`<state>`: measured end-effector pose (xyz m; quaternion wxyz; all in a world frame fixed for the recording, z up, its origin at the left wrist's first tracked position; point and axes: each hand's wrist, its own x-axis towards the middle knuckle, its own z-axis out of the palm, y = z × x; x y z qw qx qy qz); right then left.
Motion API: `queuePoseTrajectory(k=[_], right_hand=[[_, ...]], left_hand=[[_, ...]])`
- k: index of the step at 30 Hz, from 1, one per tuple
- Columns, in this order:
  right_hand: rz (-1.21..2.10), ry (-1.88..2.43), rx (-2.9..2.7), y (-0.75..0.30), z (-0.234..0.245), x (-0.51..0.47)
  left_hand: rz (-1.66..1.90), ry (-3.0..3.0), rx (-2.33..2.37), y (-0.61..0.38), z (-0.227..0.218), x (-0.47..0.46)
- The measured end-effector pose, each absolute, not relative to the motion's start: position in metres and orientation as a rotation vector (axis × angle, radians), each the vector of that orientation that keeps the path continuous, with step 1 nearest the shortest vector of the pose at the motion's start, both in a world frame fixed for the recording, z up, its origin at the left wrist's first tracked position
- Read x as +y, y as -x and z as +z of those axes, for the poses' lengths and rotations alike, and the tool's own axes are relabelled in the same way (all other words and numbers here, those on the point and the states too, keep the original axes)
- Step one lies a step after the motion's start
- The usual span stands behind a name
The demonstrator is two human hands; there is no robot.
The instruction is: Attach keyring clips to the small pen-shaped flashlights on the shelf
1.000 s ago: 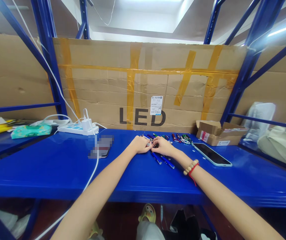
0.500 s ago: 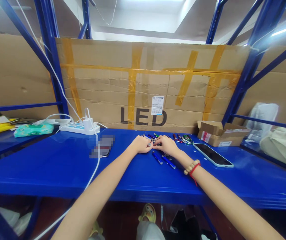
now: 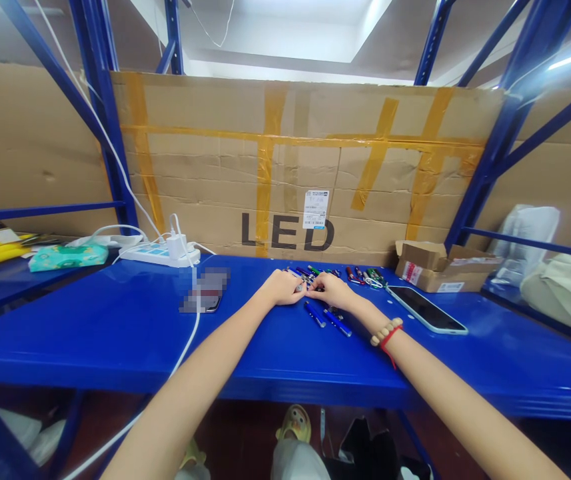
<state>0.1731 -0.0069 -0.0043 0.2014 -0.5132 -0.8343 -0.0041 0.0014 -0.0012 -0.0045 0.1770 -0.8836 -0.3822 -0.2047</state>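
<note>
Both my hands rest together on the blue shelf [image 3: 115, 333] near its back. My left hand [image 3: 282, 288] is curled shut on a small silvery cylinder [image 3: 299, 288] whose tip pokes out toward the right. My right hand [image 3: 332, 291] pinches the other end of that same small piece; a bead bracelet with a red cord [image 3: 386, 333] circles its wrist. Two blue pen-like tubes [image 3: 326, 317] lie just in front of my right hand. Several more small coloured tubes [image 3: 360, 275] lie scattered behind my hands.
A phone [image 3: 425, 309] lies face up to the right, beside an open cardboard box [image 3: 440, 265]. A blurred phone [image 3: 204, 298] with a white cable, a power strip [image 3: 159, 254] and a tissue pack [image 3: 68, 257] sit left. A taped "LED" cardboard sheet [image 3: 295, 167] backs the shelf.
Hardly anything has changed; my hands stay pressed together on the small piece, with only slight finger movement and a small shift of the camera.
</note>
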Motion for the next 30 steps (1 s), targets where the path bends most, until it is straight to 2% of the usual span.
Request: queuePoseTrajectory(k=[30], right_hand=[[-0.072,1.385,-2.332,-0.1702,0.0004,-0.0122]], left_hand=[[-0.516,2.459,-1.247,-0.0029,-0.0008,-0.0048]])
